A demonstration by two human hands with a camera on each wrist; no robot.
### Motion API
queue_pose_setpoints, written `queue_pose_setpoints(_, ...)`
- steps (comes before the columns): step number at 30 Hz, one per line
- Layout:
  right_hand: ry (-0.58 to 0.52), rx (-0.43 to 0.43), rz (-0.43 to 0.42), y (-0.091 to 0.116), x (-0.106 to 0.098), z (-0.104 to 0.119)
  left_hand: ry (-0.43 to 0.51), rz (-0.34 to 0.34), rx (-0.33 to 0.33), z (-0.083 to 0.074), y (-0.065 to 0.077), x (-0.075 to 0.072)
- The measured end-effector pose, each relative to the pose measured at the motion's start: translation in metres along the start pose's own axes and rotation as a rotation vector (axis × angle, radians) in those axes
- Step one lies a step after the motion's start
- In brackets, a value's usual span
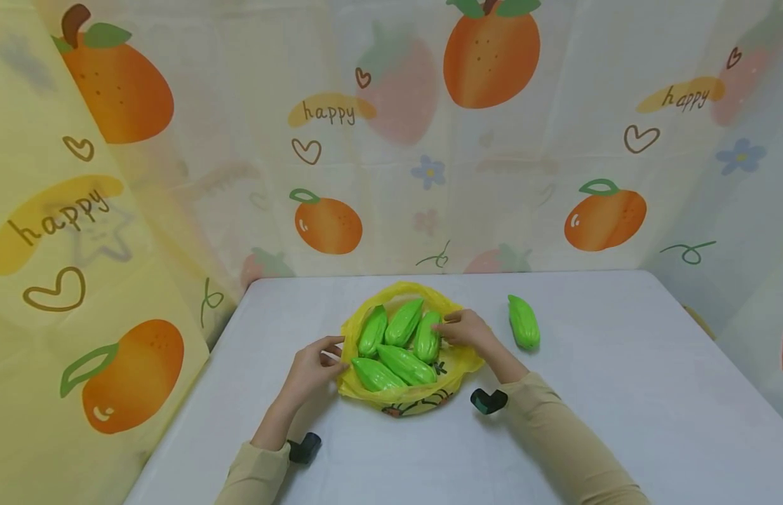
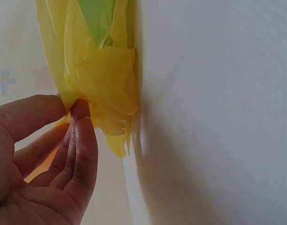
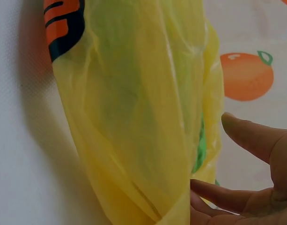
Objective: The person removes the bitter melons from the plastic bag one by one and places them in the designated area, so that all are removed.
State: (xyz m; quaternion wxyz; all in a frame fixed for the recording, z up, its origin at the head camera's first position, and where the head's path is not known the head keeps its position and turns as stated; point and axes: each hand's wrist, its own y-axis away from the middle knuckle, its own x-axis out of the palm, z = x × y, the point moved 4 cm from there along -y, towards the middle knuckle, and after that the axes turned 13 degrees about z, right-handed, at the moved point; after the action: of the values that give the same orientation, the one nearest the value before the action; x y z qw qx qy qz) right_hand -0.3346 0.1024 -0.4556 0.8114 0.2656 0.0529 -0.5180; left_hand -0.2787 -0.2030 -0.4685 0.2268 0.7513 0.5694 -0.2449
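Note:
A yellow plastic bag [image 1: 454, 372] lies with its mouth wide open in the middle of the table. Inside are several glossy bright-green, tapered vegetables [image 1: 403, 322], one of them a green vegetable [image 1: 426, 338] near the right rim. My left hand [image 1: 312, 368] pinches the bag's left rim between thumb and fingers, as the left wrist view shows up close. Over the right rim reaches my right hand [image 1: 467, 330], its fingertips at that vegetable. In the right wrist view the right thumb stands well apart from the fingers [image 3: 223, 194], which are partly hidden behind the bag.
Another green vegetable [image 1: 524, 322] lies alone on the white table [image 1: 619, 393], right of the bag. A fruit-print curtain [image 1: 391, 175] rises behind the table's far edge and along both sides. Dark wrist cameras [image 1: 489, 400] hang beneath the sleeves.

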Motion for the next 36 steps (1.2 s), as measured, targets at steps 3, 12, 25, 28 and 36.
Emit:
queue_pose_setpoints(3,0.010,-0.006,-0.003,-0.002,0.004,-0.001,0.001,-0.003,-0.004,0.001,0.000,0.000)
queue_pose_setpoints(12,0.068,-0.011,-0.019,-0.006,0.014,-0.001,0.010,0.001,-0.009,-0.001,0.001,0.000)
queue_pose_setpoints(25,0.136,-0.004,-0.039,-0.005,0.019,0.003,0.016,0.003,-0.002,0.000,0.000,0.000)
queue_pose_setpoints(28,0.162,-0.003,-0.048,-0.005,0.020,0.005,0.016,0.004,-0.003,0.001,0.000,0.000)
queue_pose_setpoints(36,0.144,-0.004,-0.049,-0.007,0.021,0.004,0.014,0.002,-0.002,0.002,-0.002,0.000)
